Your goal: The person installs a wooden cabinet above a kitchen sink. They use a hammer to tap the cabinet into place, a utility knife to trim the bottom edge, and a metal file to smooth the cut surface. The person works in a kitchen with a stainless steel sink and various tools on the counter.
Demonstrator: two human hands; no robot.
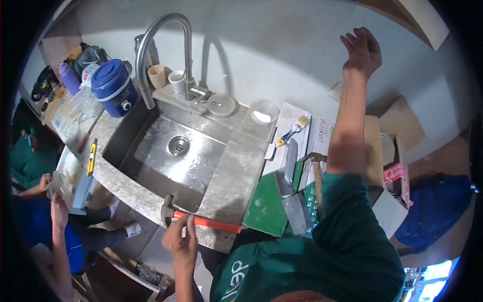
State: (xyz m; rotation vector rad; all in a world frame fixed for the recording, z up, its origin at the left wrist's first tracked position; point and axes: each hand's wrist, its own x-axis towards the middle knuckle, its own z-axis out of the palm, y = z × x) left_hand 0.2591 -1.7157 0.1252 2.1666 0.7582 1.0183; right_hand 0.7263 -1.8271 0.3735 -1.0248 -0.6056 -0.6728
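Observation:
At the front edge of the counter, my left hand (pixel 180 238) is closed, its thumb and fingers pinching the orange handle of a hammer (pixel 216 224) just behind the head. The hammer lies roughly level, its metal head to the left and its handle end to the right, along the near side of the steel sink (pixel 166 173). High at the right, in front of the wall, my right hand (pixel 363 53) is raised with loosely bent fingers apart and nothing visible in it. Below that arm are a second hammer (pixel 318 176), a trowel-like metal blade (pixel 297 214) and a green box (pixel 266 206).
A curved faucet (pixel 168 20) rises behind the sink. Left of it stand a blue water jug (pixel 113 88) and a yellow utility knife (pixel 92 157). A paintbrush (pixel 293 131) lies on the right counter. Another person's hands (pixel 58 209) work at the lower left; a cardboard box (pixel 375 146) stands right.

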